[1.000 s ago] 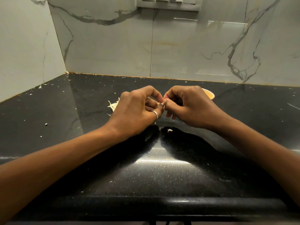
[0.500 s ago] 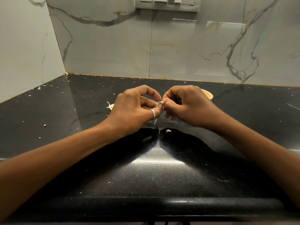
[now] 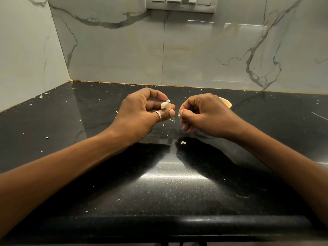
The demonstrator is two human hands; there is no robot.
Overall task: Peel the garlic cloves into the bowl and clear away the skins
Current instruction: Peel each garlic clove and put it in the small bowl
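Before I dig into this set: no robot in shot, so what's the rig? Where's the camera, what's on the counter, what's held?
There is no machine: a person works bare-handed, filmed by one camera worn on their head, looking forward and down, so both forearms reach in from below. The left hand pinches a garlic clove between thumb and fingers and wears a ring. The right hand, apart from it, pinches a small pale scrap, probably skin. Behind the right hand a bowl stands on the black countertop, mostly hidden; its contents cannot be seen. A loose flake and many tiny specks lie on the countertop.
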